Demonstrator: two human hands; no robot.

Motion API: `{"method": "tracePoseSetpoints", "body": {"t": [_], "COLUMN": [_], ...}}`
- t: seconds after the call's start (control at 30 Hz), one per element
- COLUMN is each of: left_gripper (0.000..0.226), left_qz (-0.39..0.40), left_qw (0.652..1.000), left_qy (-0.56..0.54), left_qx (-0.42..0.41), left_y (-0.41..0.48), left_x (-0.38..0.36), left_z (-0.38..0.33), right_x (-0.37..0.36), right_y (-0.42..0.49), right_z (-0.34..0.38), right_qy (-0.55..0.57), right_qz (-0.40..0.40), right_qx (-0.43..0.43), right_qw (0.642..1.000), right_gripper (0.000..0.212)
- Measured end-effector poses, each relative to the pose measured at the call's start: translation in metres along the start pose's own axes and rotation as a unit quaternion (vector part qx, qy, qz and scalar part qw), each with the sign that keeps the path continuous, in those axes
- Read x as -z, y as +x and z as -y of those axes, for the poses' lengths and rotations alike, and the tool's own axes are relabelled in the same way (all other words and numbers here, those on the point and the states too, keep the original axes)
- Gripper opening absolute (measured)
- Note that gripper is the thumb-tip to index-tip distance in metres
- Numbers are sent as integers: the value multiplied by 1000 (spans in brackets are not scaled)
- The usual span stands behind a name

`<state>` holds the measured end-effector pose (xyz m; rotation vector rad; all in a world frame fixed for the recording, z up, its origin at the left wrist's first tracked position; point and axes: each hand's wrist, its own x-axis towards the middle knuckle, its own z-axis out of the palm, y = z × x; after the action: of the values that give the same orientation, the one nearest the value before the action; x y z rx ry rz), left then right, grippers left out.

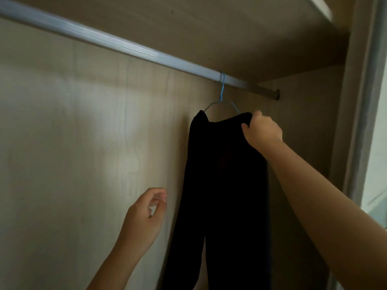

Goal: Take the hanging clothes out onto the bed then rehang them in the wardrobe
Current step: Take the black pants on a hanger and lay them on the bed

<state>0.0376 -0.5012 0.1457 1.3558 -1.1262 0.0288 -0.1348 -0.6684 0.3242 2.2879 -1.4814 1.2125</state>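
Presently the right hand (262,130) grips the black garment (222,174) hung on the blue hanger (222,92). The left hand (144,218), loosely curled, holds nothing.

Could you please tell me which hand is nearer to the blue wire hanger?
Right. The right hand grips the black garment at one end of the hanger; the left hand hovers well below it, empty.

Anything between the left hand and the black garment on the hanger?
Nothing visible. The left hand hangs beside the black garment, bare gap between, only the wardrobe back panel behind. The right hand grips the garment's top corner; the blue hanger is hooked on the rail.
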Motion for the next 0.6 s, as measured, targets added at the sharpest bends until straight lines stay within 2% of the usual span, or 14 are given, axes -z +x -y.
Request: {"method": "tracePoseSetpoints", "body": {"t": [0.1, 0.23, 0.3, 0.6], "left_gripper": [20, 21, 22, 20], "left_qz": [-3, 6, 6, 2], "left_qw": [1000, 1000, 1000, 999], "left_qy": [9, 18, 21, 21], "left_qx": [-4, -7, -9, -29], "left_y": [3, 4, 6, 13], "left_x": [2, 6, 9, 6], "left_z": [1, 5, 7, -1], "right_x": [-4, -9, -8, 5], "right_y": [15, 26, 28, 19], "right_z": [6, -3, -9, -8], "right_qy": [-30, 138, 196, 179], "right_qz": [3, 27, 6, -63], "right_qx": [-59, -101, -114, -75], "right_qw": [998, 985, 974, 979], "right_gripper": [39, 42, 44, 42]}}
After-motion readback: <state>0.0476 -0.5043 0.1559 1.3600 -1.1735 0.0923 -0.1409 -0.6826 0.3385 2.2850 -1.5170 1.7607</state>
